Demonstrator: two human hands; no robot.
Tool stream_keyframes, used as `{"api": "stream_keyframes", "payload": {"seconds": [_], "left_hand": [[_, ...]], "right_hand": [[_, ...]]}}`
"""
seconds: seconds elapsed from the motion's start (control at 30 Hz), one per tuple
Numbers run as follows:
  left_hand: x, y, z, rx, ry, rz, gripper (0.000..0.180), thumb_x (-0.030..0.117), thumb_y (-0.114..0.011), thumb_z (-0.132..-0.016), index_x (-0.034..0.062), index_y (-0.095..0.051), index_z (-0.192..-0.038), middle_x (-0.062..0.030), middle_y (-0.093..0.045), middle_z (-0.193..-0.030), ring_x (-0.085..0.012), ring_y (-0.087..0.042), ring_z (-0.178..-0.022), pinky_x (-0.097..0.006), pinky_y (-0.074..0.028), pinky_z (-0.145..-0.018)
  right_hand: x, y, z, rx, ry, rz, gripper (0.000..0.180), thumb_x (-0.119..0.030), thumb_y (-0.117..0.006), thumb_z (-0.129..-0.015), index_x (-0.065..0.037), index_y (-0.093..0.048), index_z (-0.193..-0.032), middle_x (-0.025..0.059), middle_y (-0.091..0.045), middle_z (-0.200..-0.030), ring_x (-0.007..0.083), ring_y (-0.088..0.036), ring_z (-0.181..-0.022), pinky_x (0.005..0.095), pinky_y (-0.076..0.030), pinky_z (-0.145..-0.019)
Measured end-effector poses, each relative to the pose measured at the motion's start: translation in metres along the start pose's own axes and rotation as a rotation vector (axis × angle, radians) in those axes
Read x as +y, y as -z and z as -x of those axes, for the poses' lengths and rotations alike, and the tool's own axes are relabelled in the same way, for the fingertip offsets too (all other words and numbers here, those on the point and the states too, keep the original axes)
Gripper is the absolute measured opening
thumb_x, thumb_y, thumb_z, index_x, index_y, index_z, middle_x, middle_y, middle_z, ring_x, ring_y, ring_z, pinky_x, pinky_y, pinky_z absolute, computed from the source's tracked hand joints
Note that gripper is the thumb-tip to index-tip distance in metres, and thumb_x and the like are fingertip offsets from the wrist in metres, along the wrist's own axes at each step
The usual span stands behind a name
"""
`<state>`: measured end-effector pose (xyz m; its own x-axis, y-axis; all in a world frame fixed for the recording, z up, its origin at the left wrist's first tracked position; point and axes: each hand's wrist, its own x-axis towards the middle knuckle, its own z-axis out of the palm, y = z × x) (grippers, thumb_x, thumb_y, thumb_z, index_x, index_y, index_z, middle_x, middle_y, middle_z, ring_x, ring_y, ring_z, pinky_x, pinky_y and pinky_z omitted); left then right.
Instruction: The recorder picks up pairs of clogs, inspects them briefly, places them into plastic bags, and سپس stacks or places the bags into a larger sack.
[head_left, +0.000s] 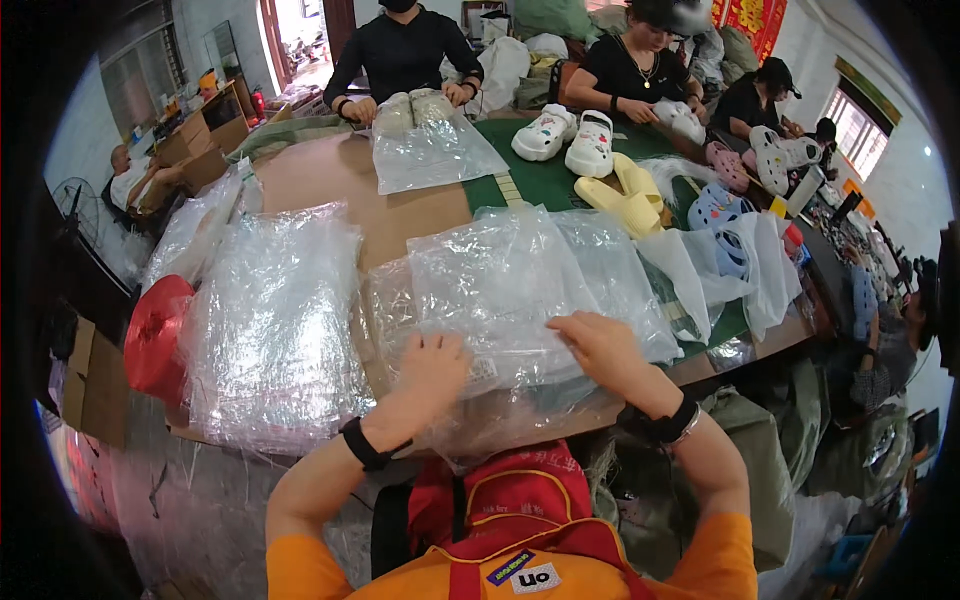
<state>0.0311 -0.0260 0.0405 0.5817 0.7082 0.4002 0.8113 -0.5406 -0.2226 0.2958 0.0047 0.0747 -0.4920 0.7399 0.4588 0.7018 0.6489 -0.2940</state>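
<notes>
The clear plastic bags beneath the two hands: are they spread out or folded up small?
Spread out: the clear plastic bags lie in wide, overlapping, wrinkled layers beneath the left hand and right hand.

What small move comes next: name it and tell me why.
Probably even up the clear bags using the left grip and right grip: both are at the bags, whose overlapping edges look staggered and creased.

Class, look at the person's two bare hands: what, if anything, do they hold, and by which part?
The left hand and right hand are over the near half of the middle bags; whether either has a grip there cannot be told.
</notes>
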Motion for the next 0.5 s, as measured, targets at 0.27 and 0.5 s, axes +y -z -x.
{"api": "stream_keyframes", "payload": {"seconds": [0.27,0.5], "left_hand": [[-0.030,-0.017,0.020,-0.189,0.143,0.167,0.036,0.015,-0.059,-0.071,0.0194,-0.058,-0.107,-0.0081,-0.053,-0.101,-0.0284,-0.052,-0.091,-0.036,-0.042,-0.074],[-0.024,-0.048,0.053,-0.234,0.050,0.187,0.036,0.024,-0.058,-0.079,0.0226,-0.055,-0.115,-0.0153,-0.045,-0.125,-0.0309,-0.047,-0.101,-0.046,-0.039,-0.079]], "right_hand": [[0.068,0.013,-0.009,-0.628,0.291,0.010,0.048,-0.022,-0.061,-0.083,-0.017,-0.046,-0.128,0.0118,-0.050,-0.120,0.0287,-0.057,-0.091,0.0345,-0.047,-0.077],[0.165,0.052,-0.149,-0.504,-0.320,-0.084,0.056,-0.042,-0.061,-0.080,-0.007,-0.050,-0.123,0.0146,-0.054,-0.117,0.0260,-0.054,-0.101,0.0333,-0.044,-0.086]]}}
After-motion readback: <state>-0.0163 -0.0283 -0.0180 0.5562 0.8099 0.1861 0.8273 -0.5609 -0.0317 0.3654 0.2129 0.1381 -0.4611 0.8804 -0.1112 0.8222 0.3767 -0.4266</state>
